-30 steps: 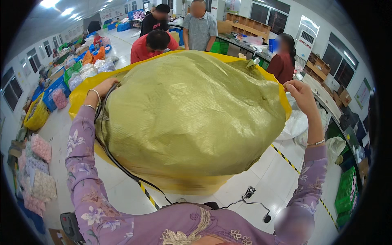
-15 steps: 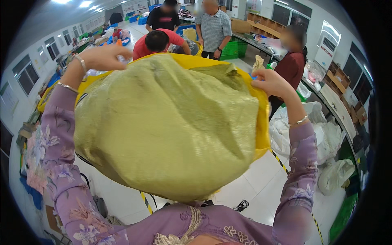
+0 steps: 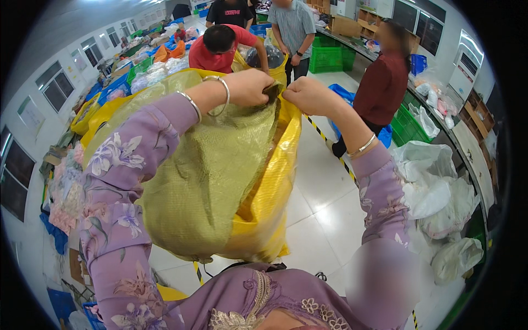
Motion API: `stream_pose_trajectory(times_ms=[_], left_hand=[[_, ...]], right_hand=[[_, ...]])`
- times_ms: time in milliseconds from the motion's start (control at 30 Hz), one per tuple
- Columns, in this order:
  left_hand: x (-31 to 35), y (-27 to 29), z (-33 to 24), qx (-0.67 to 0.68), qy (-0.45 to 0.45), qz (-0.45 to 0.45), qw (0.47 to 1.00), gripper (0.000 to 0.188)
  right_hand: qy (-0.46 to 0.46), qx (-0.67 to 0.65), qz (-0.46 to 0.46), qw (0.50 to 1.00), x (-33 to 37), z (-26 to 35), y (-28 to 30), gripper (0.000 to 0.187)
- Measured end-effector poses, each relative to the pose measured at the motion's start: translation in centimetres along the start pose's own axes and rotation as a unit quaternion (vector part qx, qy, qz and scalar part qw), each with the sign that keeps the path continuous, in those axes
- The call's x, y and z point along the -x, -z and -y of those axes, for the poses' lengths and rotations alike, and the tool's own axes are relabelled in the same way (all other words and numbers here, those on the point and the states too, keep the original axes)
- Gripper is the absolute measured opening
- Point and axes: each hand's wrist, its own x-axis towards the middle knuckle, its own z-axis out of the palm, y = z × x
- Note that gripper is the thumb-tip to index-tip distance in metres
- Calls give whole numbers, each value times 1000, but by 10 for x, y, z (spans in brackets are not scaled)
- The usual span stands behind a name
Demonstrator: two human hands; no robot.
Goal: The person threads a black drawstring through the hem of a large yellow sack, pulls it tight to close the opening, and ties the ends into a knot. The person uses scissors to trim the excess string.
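Note:
A large bright yellow woven sack point(image 3: 283, 165) stands before me, bulging. An olive-green woven sack point(image 3: 203, 187) lies draped over its top and near side. My left hand point(image 3: 250, 88) reaches across to the far right part of the mouth, its fingers closed on the edge of the olive sack. Close beside it, my right hand point(image 3: 311, 96) pinches the rim of the yellow sack. The two edges meet between my hands. What fills the yellow sack is mostly hidden under the olive cloth.
A person in a red shirt point(image 3: 225, 49) bends over another yellow sack beyond mine. One in a striped shirt point(image 3: 294, 33) and one in dark red point(image 3: 382, 82) stand nearby. White plastic bags point(image 3: 426, 181) lie at the right, by a long counter. Green crates point(image 3: 327, 55) stand behind.
My left hand has moved right across the sack, and my right hand inward to meet it. The olive sack has shifted left, uncovering the yellow sack's right side.

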Motion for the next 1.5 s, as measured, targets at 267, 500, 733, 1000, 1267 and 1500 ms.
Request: stream_pose_trajectory(times_ms=[267,500,733,1000,1267,1500], left_hand=[[8,-24,-12,192,-28,-64,979,27],[5,-14,-48,8,11,205,979,35],[-26,-36,-65,7,-117,214,970,33],[-29,-34,-42,-102,-107,317,937,35],[-13,-20,-108,-121,-111,327,931,31],[6,-9,-82,-82,-95,234,964,28]], right_hand=[[-98,-458,-88,879,-9,-21,-29,29],[-53,-469,-113,875,-12,-12,-41,30],[11,-432,-146,890,-8,-3,-47,30],[-63,-501,-113,856,-9,-23,-46,30],[24,-371,-112,922,-17,-8,-47,30],[-36,-385,-261,885,11,-15,-34,32]])
